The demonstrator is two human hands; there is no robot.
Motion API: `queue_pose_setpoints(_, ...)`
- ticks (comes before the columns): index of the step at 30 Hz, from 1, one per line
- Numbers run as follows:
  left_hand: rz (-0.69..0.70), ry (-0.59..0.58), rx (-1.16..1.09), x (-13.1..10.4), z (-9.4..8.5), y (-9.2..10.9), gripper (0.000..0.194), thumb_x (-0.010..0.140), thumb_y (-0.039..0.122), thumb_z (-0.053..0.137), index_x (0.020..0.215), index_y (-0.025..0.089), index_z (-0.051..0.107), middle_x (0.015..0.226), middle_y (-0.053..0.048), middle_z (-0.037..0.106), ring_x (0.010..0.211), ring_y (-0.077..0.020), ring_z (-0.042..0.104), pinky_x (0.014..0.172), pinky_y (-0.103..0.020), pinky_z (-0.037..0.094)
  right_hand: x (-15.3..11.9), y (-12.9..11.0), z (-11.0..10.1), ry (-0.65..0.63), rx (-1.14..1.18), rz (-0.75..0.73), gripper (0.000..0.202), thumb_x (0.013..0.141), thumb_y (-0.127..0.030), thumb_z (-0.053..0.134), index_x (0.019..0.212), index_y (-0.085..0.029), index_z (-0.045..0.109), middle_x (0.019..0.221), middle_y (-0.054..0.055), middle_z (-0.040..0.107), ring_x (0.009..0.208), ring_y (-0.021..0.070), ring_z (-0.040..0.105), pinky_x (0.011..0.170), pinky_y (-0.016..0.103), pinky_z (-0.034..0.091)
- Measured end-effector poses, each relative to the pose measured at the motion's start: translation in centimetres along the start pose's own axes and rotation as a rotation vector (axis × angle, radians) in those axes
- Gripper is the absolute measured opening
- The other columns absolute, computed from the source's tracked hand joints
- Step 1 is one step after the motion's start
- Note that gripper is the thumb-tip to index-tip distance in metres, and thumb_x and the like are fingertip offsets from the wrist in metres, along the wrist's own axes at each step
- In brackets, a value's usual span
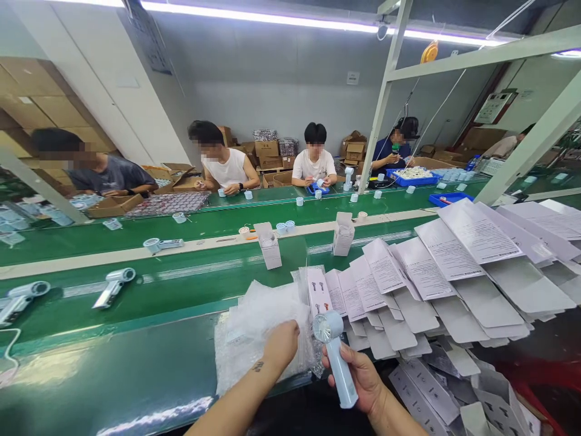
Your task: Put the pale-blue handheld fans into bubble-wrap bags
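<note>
My right hand is wrapped around the handle of a light blue handheld fan, with its round head tilted up and toward the left. My left hand rests over a pile of clear bubble-wrap bags, its fingers pinched on the top bag; the fingertips are partly hidden. Just beyond the fan lies a white printed box with small fan pictures, beside the plastic at the pile's edge.
Flat white cartons overlap in a long row at right, with more below. Two upright open boxes stand on the green conveyor. Several fans lie at left. Co-workers sit across the line. A metal frame post rises at right.
</note>
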State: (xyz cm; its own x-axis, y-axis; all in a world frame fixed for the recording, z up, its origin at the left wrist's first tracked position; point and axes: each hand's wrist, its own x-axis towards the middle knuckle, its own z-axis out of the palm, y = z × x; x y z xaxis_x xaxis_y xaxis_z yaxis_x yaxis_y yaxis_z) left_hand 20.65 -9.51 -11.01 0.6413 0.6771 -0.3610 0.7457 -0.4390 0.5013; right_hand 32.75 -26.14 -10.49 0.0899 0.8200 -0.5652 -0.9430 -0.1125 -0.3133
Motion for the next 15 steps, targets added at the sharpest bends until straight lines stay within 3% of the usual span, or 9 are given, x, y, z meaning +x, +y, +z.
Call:
queue_pose_setpoints(3, 0.029, -0.023, -0.251, -0.9, -2.0, -0.4, 0.019, 0.077, 0.024, 0.049, 0.077, 0.013, 0.065, 0.084, -0.009, 0.065, 0.085, -0.0224, 0.058, 0.078, -0.031, 0.038, 0.3, -0.4, 0.7, -0.211, -0.108, 0.039, 0.045, 0.060, -0.025, 0.081, 0.098, -0.010, 0.060, 0.087, 0.008, 0.063, 0.074, 0.0166, 0.063, 0.052, 0.026, 0.055)
queue_pose_setpoints(5, 0.061, -0.086, -0.412, -1.9, -3.3, -0.6, 0.018, 0.068, 0.025, 0.049, 0.068, 0.013, 0.063, 0.074, -0.005, 0.063, 0.076, -0.0185, 0.055, 0.072, -0.027, 0.038, 1.0, -0.6, 1.7, -0.369, -0.219, 0.106, 0.056, 0.061, -0.024, 0.079, 0.111, -0.013, 0.056, 0.088, 0.008, 0.061, 0.072, 0.0176, 0.064, 0.052, 0.026, 0.055)
queue_pose_setpoints(8, 0.057, -0.169, -0.635, -3.7, -4.4, -1.1, 0.019, 0.058, 0.028, 0.049, 0.059, 0.012, 0.058, 0.061, -0.003, 0.055, 0.062, -0.0142, 0.048, 0.061, -0.025, 0.036, 2.3, -0.6, 3.4, -0.469, -0.395, 0.201, 0.073, 0.060, -0.022, 0.077, 0.125, -0.014, 0.046, 0.089, 0.009, 0.061, 0.071, 0.0202, 0.065, 0.051, 0.028, 0.054)
queue_pose_setpoints(12, -0.107, -0.022, -0.882, -5.6, -4.8, -2.0, 0.033, 0.059, 0.042, 0.053, 0.071, 0.011, 0.057, 0.058, -0.001, 0.050, 0.054, -0.0110, 0.039, 0.053, -0.024, 0.031, 2.9, 0.1, 4.7, -0.410, -0.545, 0.182, 0.063, 0.060, -0.025, 0.075, 0.116, -0.007, 0.052, 0.090, 0.012, 0.060, 0.073, 0.0200, 0.064, 0.052, 0.025, 0.053)
queue_pose_setpoints(15, -0.183, 0.166, -0.990, -6.6, -5.1, -2.5, 0.046, 0.058, 0.052, 0.057, 0.078, 0.010, 0.056, 0.063, -0.002, 0.049, 0.056, -0.0107, 0.039, 0.054, -0.024, 0.032, 2.1, 0.7, 5.1, -0.386, -0.659, 0.172, 0.059, 0.059, -0.024, 0.077, 0.111, -0.011, 0.051, 0.094, 0.009, 0.060, 0.074, 0.0168, 0.062, 0.054, 0.023, 0.051)
